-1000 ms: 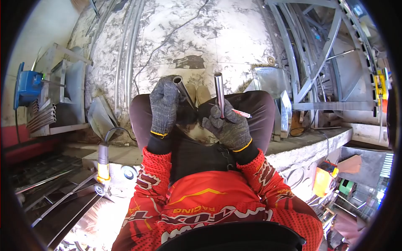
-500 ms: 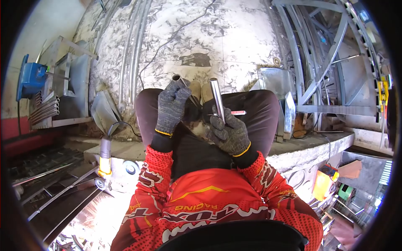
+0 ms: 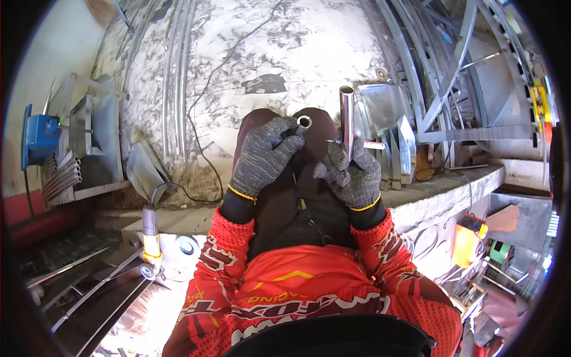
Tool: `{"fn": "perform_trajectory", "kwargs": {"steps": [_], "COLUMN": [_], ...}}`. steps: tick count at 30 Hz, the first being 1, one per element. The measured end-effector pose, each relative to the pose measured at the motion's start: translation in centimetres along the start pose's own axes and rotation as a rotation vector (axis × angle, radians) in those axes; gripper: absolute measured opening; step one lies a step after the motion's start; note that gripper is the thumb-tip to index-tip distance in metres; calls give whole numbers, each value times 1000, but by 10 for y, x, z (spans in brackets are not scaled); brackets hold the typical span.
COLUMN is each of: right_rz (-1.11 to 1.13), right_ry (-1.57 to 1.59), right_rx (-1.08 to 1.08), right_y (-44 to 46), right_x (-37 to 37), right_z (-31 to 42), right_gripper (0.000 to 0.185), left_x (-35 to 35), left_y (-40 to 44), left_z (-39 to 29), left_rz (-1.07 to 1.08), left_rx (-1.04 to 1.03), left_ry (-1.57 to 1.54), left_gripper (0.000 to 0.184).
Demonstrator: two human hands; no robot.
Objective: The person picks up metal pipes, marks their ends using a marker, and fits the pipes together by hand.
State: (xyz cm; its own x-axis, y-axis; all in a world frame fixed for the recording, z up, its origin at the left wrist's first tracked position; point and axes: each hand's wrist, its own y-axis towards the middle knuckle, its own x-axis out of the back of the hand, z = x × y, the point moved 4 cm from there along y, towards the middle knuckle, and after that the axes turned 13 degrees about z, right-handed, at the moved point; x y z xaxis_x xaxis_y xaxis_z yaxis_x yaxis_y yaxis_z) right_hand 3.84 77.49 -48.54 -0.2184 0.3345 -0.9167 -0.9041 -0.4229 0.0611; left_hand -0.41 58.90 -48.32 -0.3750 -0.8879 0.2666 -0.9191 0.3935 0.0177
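Observation:
My left hand [image 3: 264, 154], in a grey knitted glove, is closed around a metal tube [image 3: 305, 127] whose round open end faces up toward me. Most of that tube is hidden by the fingers. In my right hand [image 3: 355, 181], also gloved, a shiny metal tube [image 3: 347, 122] stands nearly upright with its open end at the top. A slim red-and-white marker [image 3: 373, 145] lies crosswise behind this tube, sticking out to the right of the same hand. Both hands are above my thighs, the two tubes apart.
An angle grinder [image 3: 151, 238] with a yellow band rests on the ledge at left. A black cable [image 3: 205, 98] runs over the floor. Bent sheet-metal pieces [image 3: 148, 166] and a steel frame [image 3: 455, 89] stand at either side. Several tubes [image 3: 65, 172] are stacked at far left.
My knees have drawn together. The left hand has tipped its tube end toward me and moved right. My right hand has shifted right, its tube now more upright.

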Motion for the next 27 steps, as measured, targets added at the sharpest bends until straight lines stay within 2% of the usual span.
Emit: {"fn": "perform_trajectory", "kwargs": {"steps": [2, 5, 6, 8, 9, 12, 14, 15, 16, 17, 18, 19, 23, 24, 26, 27], "right_rz": [1, 11, 18, 8, 4, -45, -31, -9, 12, -74, -70, -67, -139, -140, 75, 69], "right_ry": [-25, -23, -28, -7, 9, -28, -30, -35, -44, -85, -85, -94, -81, -80, -52, -51], "right_rx": [15, 30, 37, 3, -14, -58, -87, -80, -70, -94, -95, -115, -80, -77, -141, -135], "right_y": [-3, -5, -5, -7, -7, -12, -15, -18, -16, -24, -26, -29, -38, -41, -42, -47], "right_x": [4, 0, -2, -6, -10, -14, -15, -6, -11, -17, -20, -22, -30, -22, -15, -11], "right_z": [3, 3, 3, 0, -2, -13, -25, -34, -37, -37, -39, -40, -38, -39, -41, -40], "right_gripper": [36, 35, 35, 35, 35, 36, 37, 43, 49, 46, 46, 43, 39, 39, 42, 42], "left_x": [-5, 0, 4, 13, 19, 14, 2, 2, 3, -1, -7, -9, -17, -20, -23, -26], "left_y": [1, -3, -6, -16, -29, -59, -64, -61, -62, -61, -61, -58, -52, -49, -44, -42], "left_z": [6, 12, 15, 5, 1, -15, -47, -55, -64, -71, -73, -78, -91, -85, -87, -86], "left_rz": [34, 32, -107, -240, -242, -304, -314, -232, -245, -164, -77, -100, -109, -38, 39, 89], "left_rx": [22, -6, -107, -220, -172, -22, -116, -118, -122, -17, 89, 14, -44, -37, -30, 74], "left_ry": [-43, 79, 27, -28, -215, -328, -306, -91, -83, -59, -38, 24, 37, 6, -26, -158], "left_gripper": [26, 29, 29, 29, 28, 22, 23, 27, 27, 29, 31, 31, 30, 27, 25, 22]}}
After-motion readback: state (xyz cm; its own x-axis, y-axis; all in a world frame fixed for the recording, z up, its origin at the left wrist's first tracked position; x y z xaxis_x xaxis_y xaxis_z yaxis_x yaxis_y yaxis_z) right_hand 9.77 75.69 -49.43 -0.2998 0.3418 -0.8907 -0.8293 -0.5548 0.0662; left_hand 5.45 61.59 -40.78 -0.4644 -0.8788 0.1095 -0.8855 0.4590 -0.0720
